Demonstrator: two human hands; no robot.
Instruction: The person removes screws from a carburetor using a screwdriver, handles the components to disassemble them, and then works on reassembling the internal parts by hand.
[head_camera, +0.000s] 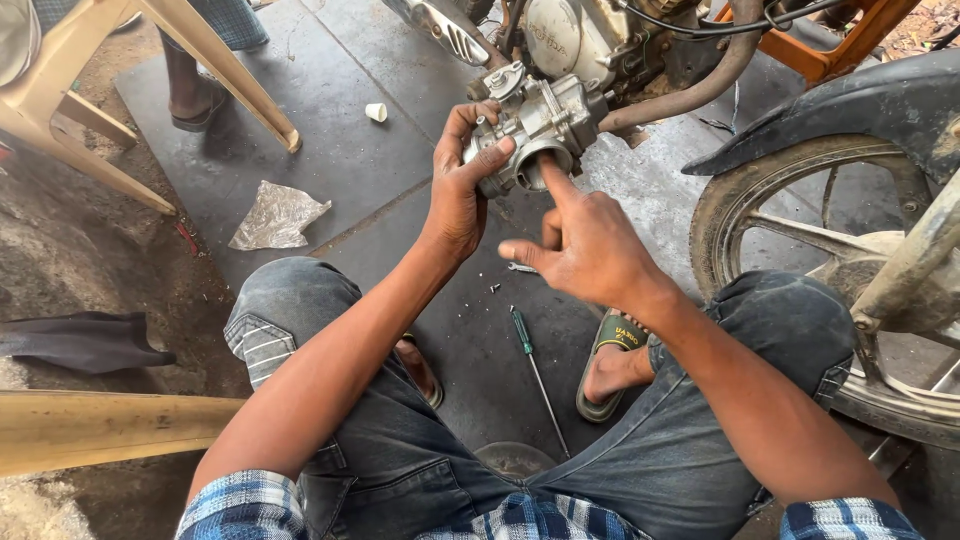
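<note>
The left hand (458, 190) wraps its grip around a grey metal carburetor (535, 130), thumb pressed across its near face, holding it up in front of the motorcycle engine (575, 40) at the far side. The right hand (585, 250) holds nothing — its grip is loosely spread, 1 finger poking into the carburetor's round opening. A green-handled screwdriver (535, 365) lies on the floor (330, 130) between the sandalled feet — near the motorcycle wheel (800, 230) on the right.

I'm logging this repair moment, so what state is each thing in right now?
Grey metal carburettor: held up off the ground, round opening facing the camera.
Left hand: gripping the carburettor.
Right hand: index finger poking into the opening.
Green-handled screwdriver: lying flat on the floor.
Small white cup: tipped on its side.
Crumpled clear plastic sheet: lying on the floor.
</note>
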